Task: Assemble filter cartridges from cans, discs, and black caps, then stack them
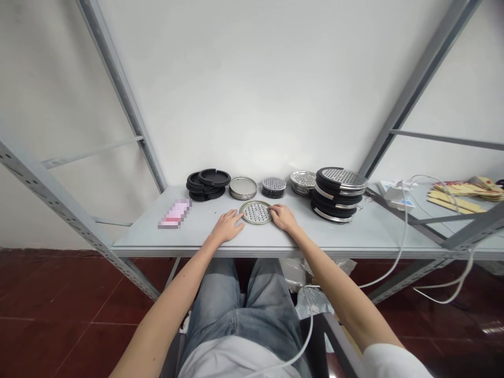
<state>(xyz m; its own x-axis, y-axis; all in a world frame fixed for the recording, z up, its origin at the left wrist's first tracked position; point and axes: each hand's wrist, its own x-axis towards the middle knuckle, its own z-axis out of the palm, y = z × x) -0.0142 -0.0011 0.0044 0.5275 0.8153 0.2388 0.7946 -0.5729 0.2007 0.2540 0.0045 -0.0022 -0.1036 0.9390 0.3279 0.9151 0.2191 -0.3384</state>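
Head view: hands (255, 221) apart, flanking a perforated disc (256, 212); black rings (208, 184) and assembled stack (338, 194) stand behind, either side.

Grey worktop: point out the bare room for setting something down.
Bare on the worktop: the gap between the pixelated pink item and the left hand; a wider strip right of the right hand, in front of the tall stack. Crowded: the back row, black discs to tall stack, and between the hands, around the perforated metal disc.
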